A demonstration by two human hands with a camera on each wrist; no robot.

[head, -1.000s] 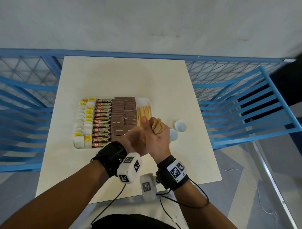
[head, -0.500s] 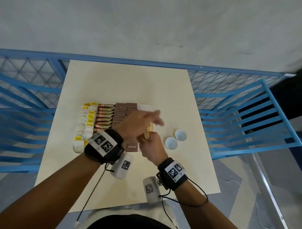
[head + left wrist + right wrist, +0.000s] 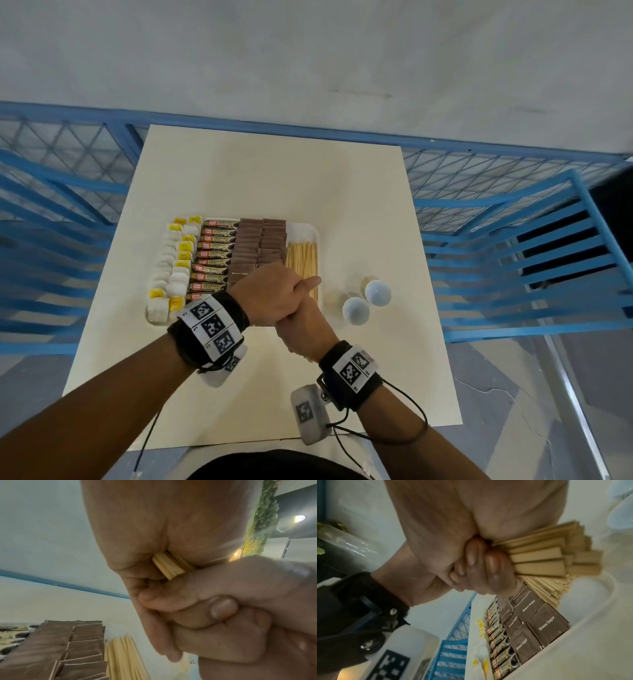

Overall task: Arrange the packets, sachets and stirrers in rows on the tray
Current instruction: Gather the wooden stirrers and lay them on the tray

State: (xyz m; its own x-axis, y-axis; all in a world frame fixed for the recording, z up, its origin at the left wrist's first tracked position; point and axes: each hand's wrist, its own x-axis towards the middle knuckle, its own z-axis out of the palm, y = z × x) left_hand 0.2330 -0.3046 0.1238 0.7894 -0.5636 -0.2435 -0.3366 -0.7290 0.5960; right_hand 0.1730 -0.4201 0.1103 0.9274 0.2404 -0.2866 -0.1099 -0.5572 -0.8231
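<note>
R hand (image 3: 303, 320): fingers curled tight round a bundle of wooden stirrers (image 3: 544, 555), grip clamped on them; bundle fanned out past the fingers in R wrist view, short ends poking out the other side of the fist in L wrist view.
L hand (image 3: 274, 296): laid over the R hand, fingers wrapped round the R fist; grip closed on the hand, whether it touched the sticks themselves can't tell. One finger stuck out to the right, twd the tray edge.
Both hands: above the near right corner of the tray (image 3: 305, 228).
Tray: white, on the cream tabletop (image 3: 274, 171), nr the left-centre.
Laid stirrers (image 3: 303, 258): flat in the rightmost strip of the tray, running away from the person, side by side.
Brown sugar sachets (image 3: 258, 245): two overlapping columns just left of the laid stirrers; "Brown Sugar" legible in R wrist view.
Granules packets (image 3: 214, 260): one column, left of the sachets.
White pouches w/ yellow tags (image 3: 174, 270): far-left columns, some tags hidden.
Two white round lids or cups (image 3: 368, 301): on the tabletop right of the tray, touching each other, apart from the tray.
Blue railing (image 3: 513, 240): round the tabletop's far and side edges.
</note>
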